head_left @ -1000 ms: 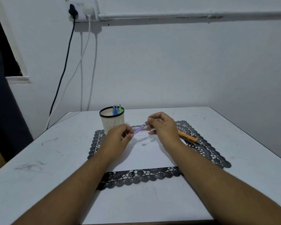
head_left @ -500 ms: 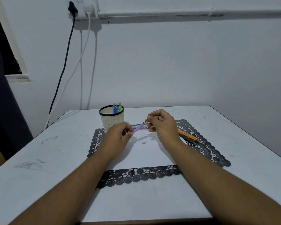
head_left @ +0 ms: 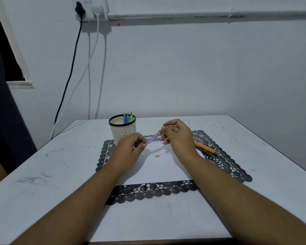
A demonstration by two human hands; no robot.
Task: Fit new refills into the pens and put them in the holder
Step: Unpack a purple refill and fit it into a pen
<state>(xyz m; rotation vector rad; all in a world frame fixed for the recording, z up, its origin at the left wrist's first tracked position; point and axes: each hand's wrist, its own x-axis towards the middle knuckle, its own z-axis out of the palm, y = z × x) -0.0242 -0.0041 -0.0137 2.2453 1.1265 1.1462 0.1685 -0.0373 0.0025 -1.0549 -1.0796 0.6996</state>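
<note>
White, scuffed table (head_left: 42, 174) carries a black lace-edged placemat (head_left: 224, 161). On the mat: a white paper sheet (head_left: 159, 170), a cream slotted pen holder (head_left: 122, 133) and orange pencils (head_left: 205, 148).

Holder (head_left: 122, 131) just beyond left hand (head_left: 129, 151)

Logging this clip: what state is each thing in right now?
Purple pen: held off the table by both hands.
Left hand: pinches its lower end.
Right hand: pinches its upper tip.
Holder: upright, holds three pens.
Orange pens: lying on the mat.
</note>
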